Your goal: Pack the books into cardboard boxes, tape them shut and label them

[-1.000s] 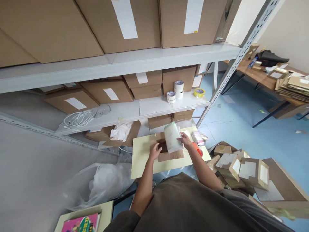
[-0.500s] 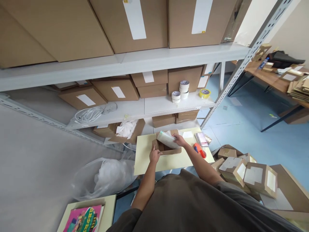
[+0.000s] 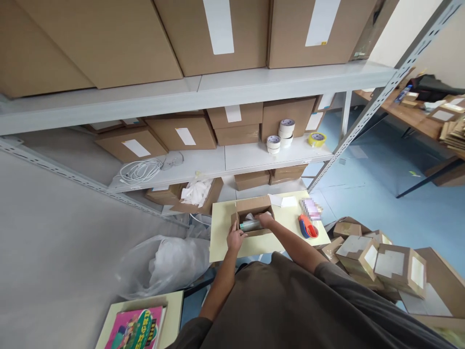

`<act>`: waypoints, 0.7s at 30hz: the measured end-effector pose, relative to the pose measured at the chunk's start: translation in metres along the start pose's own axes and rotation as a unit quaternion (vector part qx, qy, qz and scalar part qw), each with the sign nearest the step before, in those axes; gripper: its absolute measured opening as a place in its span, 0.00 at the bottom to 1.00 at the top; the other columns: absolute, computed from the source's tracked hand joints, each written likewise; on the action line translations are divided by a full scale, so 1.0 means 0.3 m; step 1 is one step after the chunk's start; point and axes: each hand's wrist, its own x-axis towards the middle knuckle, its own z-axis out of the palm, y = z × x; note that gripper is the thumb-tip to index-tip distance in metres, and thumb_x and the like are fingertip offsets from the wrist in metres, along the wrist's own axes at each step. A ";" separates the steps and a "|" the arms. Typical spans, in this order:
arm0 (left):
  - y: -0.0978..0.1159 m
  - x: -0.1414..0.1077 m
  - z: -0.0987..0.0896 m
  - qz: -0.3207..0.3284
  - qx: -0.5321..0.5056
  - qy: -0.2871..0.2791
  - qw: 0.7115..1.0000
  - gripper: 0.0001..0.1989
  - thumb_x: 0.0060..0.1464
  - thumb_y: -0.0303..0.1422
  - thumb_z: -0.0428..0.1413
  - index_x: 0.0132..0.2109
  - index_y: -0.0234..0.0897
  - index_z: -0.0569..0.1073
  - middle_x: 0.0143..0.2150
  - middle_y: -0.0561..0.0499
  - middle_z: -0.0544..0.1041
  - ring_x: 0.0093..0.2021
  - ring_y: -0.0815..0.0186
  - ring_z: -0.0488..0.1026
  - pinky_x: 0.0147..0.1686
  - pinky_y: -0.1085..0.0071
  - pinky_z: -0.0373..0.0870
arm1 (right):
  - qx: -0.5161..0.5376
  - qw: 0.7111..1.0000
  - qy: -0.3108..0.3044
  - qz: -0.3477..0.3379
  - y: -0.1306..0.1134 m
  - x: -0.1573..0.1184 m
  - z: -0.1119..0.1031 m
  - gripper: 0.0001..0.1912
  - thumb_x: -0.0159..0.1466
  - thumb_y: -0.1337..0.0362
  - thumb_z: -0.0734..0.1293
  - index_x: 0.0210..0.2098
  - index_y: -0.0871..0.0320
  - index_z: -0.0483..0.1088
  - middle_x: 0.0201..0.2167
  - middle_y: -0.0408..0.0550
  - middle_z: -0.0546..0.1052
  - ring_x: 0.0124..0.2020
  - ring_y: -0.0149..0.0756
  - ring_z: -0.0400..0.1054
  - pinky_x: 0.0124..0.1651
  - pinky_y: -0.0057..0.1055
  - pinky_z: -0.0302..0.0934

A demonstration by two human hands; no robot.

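Observation:
A small open cardboard box (image 3: 255,203) stands on the pale yellow tabletop (image 3: 221,247). Inside it lies a whitish bundle wrapped in clear plastic (image 3: 250,226), with a green edge at its left end. My right hand (image 3: 265,220) reaches into the box and is closed on the bundle's right end; its fingertips are partly hidden. At the box's left front corner, my left hand (image 3: 236,237) grips the cardboard wall. To the right lie an orange and blue tape dispenser (image 3: 308,227) and some white paper (image 3: 289,201).
A metal shelf (image 3: 203,91) loaded with cartons overhangs the table's far side. White tape rolls (image 3: 273,143) and a yellow tape roll (image 3: 317,139) sit on its middle level. Packed boxes (image 3: 394,266) fill a large carton at right; a plastic bag (image 3: 174,264) bulges at left.
My right hand has lowered the wrapped bundle from a tilted position over the rim down into the box. My left hand stays at the box's left side. The camera view has shifted slightly.

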 end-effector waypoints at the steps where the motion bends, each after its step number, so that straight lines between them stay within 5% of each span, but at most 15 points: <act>1: -0.006 -0.002 0.001 0.001 -0.004 0.001 1.000 0.06 0.57 0.39 0.68 0.35 0.43 0.85 0.78 0.54 0.59 0.71 0.51 0.65 0.64 0.60 0.71 | -0.007 1.000 0.013 0.013 -0.013 -0.004 0.009 0.24 0.58 0.71 0.70 0.53 0.51 0.81 0.52 0.55 0.82 0.53 0.51 0.76 0.58 0.39 0.66; 6: -0.028 0.012 0.003 0.031 -0.022 0.021 0.999 0.06 0.52 0.36 0.70 0.37 0.42 0.84 0.77 0.51 0.60 0.73 0.49 0.61 0.69 0.57 0.64 | -0.024 0.994 0.105 0.032 -0.027 -0.053 -0.005 0.28 0.64 0.71 0.65 0.63 0.56 0.74 0.64 0.61 0.74 0.66 0.54 0.63 0.71 0.50 0.51; 9: -0.058 0.026 -0.001 0.019 -0.066 0.057 0.996 0.29 0.47 0.38 0.73 0.57 0.43 0.79 0.79 0.44 0.55 0.76 0.45 0.56 0.71 0.53 0.61 | 0.008 0.977 0.208 0.042 0.007 -0.105 -0.016 0.29 0.66 0.70 0.63 0.66 0.55 0.71 0.67 0.57 0.71 0.70 0.53 0.57 0.73 0.52 0.48; 11: -0.082 0.034 -0.005 -0.038 -0.114 0.084 0.989 0.49 0.46 0.42 0.73 0.72 0.40 0.63 0.79 0.38 0.54 0.77 0.43 0.54 0.70 0.53 0.61 | 0.056 0.961 0.255 0.091 0.039 -0.140 -0.007 0.29 0.66 0.69 0.63 0.66 0.57 0.69 0.68 0.59 0.69 0.70 0.53 0.57 0.72 0.51 0.52; 13: -0.099 0.041 -0.010 -0.114 -0.165 0.077 0.977 0.59 0.49 0.43 0.71 0.78 0.36 0.48 0.76 0.34 0.61 0.74 0.44 0.61 0.67 0.56 0.66 | 0.111 0.947 0.271 0.130 0.068 -0.164 0.014 0.31 0.65 0.67 0.64 0.68 0.59 0.66 0.69 0.61 0.67 0.70 0.53 0.58 0.71 0.48 0.56; 16: -0.089 0.049 -0.020 -0.141 -0.216 0.050 0.965 0.57 0.56 0.40 0.66 0.79 0.36 0.40 0.70 0.36 0.70 0.66 0.51 0.72 0.61 0.62 0.71 | 0.169 0.941 0.266 0.121 0.087 -0.165 0.049 0.34 0.64 0.68 0.63 0.70 0.59 0.62 0.71 0.59 0.64 0.73 0.51 0.55 0.73 0.47 0.55; 21: -0.007 0.059 -0.044 -0.002 -0.202 0.020 0.979 0.47 0.59 0.39 0.62 0.79 0.43 0.49 0.72 0.42 0.70 0.70 0.55 0.68 0.64 0.64 0.68 | 0.242 0.912 0.294 0.151 0.095 -0.127 0.059 0.34 0.63 0.66 0.64 0.69 0.56 0.64 0.69 0.56 0.68 0.74 0.50 0.54 0.75 0.49 0.53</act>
